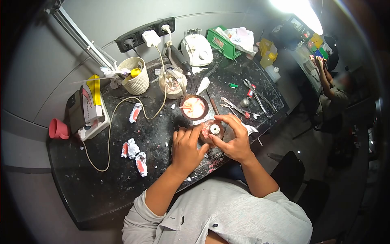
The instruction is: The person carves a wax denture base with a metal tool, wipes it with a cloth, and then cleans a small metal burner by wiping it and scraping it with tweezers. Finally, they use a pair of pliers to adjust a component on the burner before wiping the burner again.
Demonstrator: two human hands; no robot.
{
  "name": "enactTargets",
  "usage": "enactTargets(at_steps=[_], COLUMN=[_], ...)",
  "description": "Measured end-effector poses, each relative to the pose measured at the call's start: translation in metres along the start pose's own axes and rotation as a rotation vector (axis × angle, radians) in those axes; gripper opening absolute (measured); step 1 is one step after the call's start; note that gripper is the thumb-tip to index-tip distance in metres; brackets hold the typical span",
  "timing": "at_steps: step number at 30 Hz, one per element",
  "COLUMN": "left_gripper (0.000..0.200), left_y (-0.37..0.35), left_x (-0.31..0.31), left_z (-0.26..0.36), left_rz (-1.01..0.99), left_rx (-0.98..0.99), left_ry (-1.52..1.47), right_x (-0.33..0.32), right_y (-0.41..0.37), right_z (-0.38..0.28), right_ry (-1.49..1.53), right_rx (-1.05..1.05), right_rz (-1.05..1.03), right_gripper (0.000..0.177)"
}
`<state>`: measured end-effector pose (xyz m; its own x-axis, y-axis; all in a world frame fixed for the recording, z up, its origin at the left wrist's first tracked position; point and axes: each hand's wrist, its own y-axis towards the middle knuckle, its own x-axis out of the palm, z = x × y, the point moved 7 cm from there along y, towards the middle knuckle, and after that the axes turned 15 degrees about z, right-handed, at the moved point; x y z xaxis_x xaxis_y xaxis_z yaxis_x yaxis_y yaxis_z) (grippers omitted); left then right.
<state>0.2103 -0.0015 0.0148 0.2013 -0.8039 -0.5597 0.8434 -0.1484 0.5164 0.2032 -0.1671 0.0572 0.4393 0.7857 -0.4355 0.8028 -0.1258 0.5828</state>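
Round pink-brown mould [212,131] (white-centred) is gripped by left hand [186,148] and right hand [235,140]. Edge of speckled black table [93,183] lies close.

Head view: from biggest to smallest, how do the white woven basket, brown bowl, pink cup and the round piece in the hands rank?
1. white woven basket
2. brown bowl
3. pink cup and round piece look about alike; fingers hide part of the piece, so I will not rank them.
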Motion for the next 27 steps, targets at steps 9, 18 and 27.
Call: enactTargets(at_steps=[9, 18, 27], left_gripper=[0.072, 0.068, 0.070], left_y=[-0.001, 0.000, 0.000], left_x=[0.001, 0.000, 0.000], left_z=[-0.001, 0.000, 0.002], left_rz=[0.003, 0.023, 0.056], left_rx=[0.005, 0.019, 0.047], left_ry=[-0.002, -0.004, 0.007], right_x=[0.001, -0.016, -0.135], right_y=[-0.001, 0.002, 0.045], right_z=[0.000, -0.002, 0.099], right_ry=[0.005, -0.064, -0.519], right_rx=[-0.004, -0.032, 0.203], right_rz=[-0.002, -0.003, 0.171], right_gripper=[0.053, 0.053, 0.050])
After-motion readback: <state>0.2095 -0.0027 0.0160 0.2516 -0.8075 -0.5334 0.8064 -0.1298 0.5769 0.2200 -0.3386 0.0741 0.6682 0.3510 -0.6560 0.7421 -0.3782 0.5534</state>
